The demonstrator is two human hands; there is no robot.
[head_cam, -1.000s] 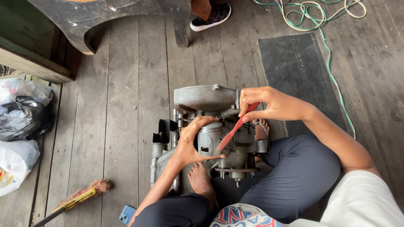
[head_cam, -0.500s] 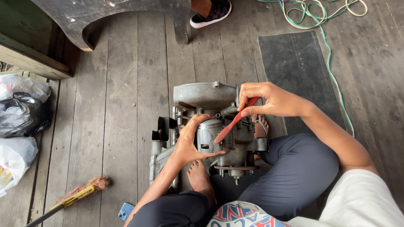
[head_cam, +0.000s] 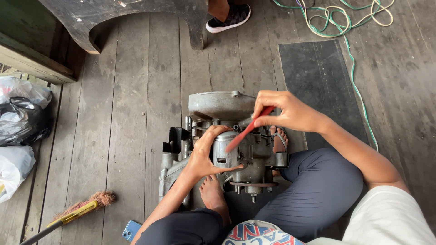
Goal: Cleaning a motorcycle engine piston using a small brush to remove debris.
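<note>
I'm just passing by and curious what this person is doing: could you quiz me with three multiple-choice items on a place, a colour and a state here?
1. Where does the grey metal engine block stand?
A. on a bench
B. on the plank floor between the person's legs
C. in a crate

2. What colour is the thin stick-like tool?
A. red
B. blue
C. white

3. What is the left hand doing?
A. hanging free
B. gripping the broom
C. resting on the engine's shiny metal cylinder

Answers: 1 B, wooden boards lie under it; 2 A, the right hand pinches a red tool; 3 C, its fingers wrap the cylinder.
</note>
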